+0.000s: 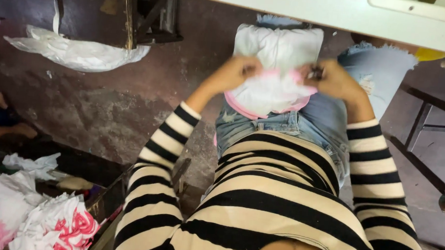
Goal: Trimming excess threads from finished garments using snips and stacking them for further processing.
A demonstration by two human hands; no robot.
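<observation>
The person sits at the edge of a pale table (314, 8), looking down into a lap covered by denim shorts (264, 125) and a black-and-cream striped top (275, 196). A white garment with pink trim (273, 76) lies across the thighs, bunched and partly folded, so the lap serves as a support. The left hand (236, 73) is closed on the garment's left side, fingers curled into the fabric near the pink edge. The right hand (332, 79) is closed on the right side in the same way, and something small and dark (316, 72) shows at its fingertips; what it is cannot be made out. With both hands pinching opposite sides, the cloth between them is held fairly taut, which would keep a seam or edge exposed for close work. On the floor to the left sits a heap of white and pink clothes (28, 221), within easy reach, and a crumpled white plastic bag (76, 52) lies farther off. Another person's bare feet (4, 115) show at the left edge.
</observation>
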